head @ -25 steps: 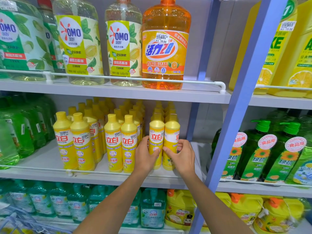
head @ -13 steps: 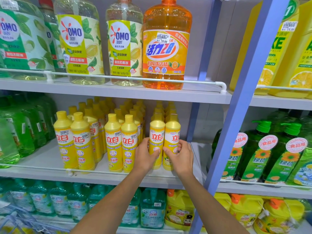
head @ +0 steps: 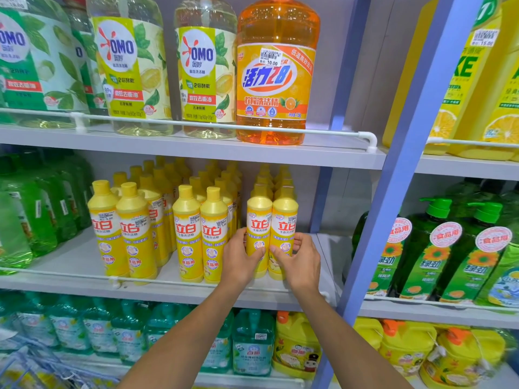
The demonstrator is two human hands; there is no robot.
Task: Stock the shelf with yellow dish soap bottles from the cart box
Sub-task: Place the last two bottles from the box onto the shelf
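Rows of yellow dish soap bottles stand on the middle shelf (head: 84,259). At the front of the rightmost rows, two bottles stand side by side. My left hand (head: 238,258) grips the left front bottle (head: 258,220) around its lower half. My right hand (head: 299,261) grips the right front bottle (head: 285,220) the same way. Both bottles are upright with their bases on the shelf just behind the white rail (head: 112,280). The cart box is not in view.
Large OMO jugs and an orange jug (head: 276,71) stand on the shelf above. Green bottles flank the yellow rows at left (head: 33,214) and right (head: 432,248). A blue upright post (head: 393,192) stands just right of my right hand. Bare shelf lies between it and the bottles.
Both hands stay on the two front bottles. The hands and bottles have shifted very slightly, with no clear release or lift.
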